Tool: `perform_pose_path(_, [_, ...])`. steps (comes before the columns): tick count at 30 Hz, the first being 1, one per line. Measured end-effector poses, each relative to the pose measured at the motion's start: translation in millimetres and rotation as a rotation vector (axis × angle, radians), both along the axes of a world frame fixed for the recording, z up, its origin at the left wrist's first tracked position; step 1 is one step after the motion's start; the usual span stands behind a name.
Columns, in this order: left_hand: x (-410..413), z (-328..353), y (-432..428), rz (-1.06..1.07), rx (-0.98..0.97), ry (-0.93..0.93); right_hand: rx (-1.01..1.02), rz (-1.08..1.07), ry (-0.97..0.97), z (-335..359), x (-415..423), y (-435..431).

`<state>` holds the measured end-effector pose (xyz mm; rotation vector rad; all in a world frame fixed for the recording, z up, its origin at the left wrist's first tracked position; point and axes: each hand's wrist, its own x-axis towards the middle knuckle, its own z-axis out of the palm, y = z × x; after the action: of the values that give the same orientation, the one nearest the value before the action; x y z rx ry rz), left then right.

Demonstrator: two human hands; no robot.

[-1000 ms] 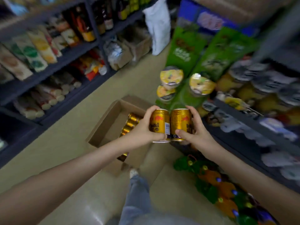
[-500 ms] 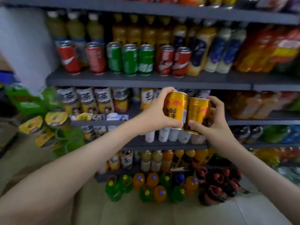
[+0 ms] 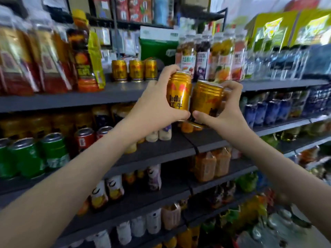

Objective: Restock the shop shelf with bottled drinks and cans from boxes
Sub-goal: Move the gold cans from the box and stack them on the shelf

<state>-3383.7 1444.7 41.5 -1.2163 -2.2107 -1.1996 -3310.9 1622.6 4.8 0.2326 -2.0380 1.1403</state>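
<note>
Gold can [image 3: 179,93] marked "RedBull" over red Chinese characters, clamped upright in left grip [image 3: 157,108], thumb low across the front, fingers round the far side up to the rim. Second gold can [image 3: 206,99], label unreadable, tilted slightly and clamped in right grip [image 3: 227,111], touching the first. Both held in the air before the grey shelf [image 3: 116,93], just right of and lower than three matching cans [image 3: 136,69] standing at its back. Behind, juice bottles [image 3: 202,58], one labelled "100%". Lower left, green cans [image 3: 35,154], writing blurred.
</note>
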Motion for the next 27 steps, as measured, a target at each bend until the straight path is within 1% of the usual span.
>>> perform_pose_path(5, [-43.1, 27.9, 50.8, 0.063, 0.026, 0.096, 0.018, -0.020, 0.049, 34.0, -52.1, 59.3])
perform_pose_path(8, [-74.0, 33.3, 70.9, 0.117, 0.040, 0.091, 0.031, 0.000, 0.028, 43.4, -83.8, 92.2])
perform_pose_path(11, [-102.4, 32.7, 79.5, 0.269, 0.036, 0.078, 0.046, 0.047, 0.013, 48.9, -118.6, 119.0])
perform_pose_path(13, [-119.4, 34.4, 81.4, 0.386, 0.055, 0.066, 0.073, 0.128, 0.020, 57.7, -142.4, 130.6])
perform_pose_path(15, [-131.9, 36.5, 80.5, 0.477, 0.058, 0.057, 0.134, 0.182, 0.025, 67.9, -166.2, 133.5])
perform_pose_path(18, [-149.2, 41.4, 73.9, 0.584, 0.030, 0.063, 0.246, 0.198, 0.028, 77.7, -206.9, 126.4])
perform_pose_path(21, [-162.7, 50.8, 64.2, 0.678, 0.000, 0.013, 0.325, 0.212, 0.006, 81.8, -245.7, 115.7])
perform_pose_path(27, [-190.2, 56.0, 45.2, 0.777, -0.100, -0.070, 0.417, 0.089, -0.123, 86.6, -299.5, 99.1])
